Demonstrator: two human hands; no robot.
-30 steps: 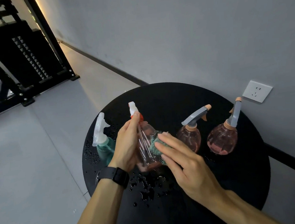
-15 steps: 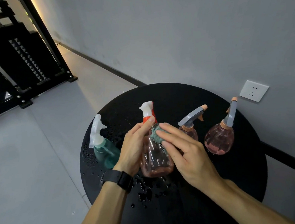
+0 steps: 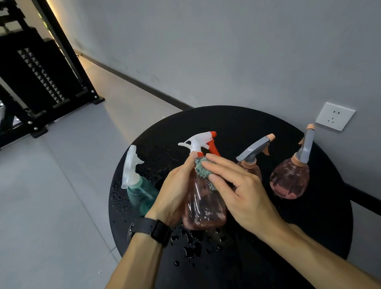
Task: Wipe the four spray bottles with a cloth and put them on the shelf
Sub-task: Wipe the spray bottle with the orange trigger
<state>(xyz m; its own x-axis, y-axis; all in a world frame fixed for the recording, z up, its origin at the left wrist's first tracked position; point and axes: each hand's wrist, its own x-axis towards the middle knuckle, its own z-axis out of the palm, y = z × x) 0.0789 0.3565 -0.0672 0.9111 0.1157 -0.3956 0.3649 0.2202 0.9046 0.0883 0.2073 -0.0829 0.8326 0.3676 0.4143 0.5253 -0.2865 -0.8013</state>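
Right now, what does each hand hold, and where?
Left hand grips the pink bottle at its upper body; right hand presses the cloth on its shoulder.

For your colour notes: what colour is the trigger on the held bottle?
Red-orange trigger, on a white sprayer head; head view.

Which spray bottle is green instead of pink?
The teal bottle with the clear sprayer, standing farthest left on the round table. The other three bottles are pinkish.

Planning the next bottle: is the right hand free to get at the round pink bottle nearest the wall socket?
Probably not yet: the right hand is pressing the cloth to the held bottle. The path to the round bottle looks unobstructed.
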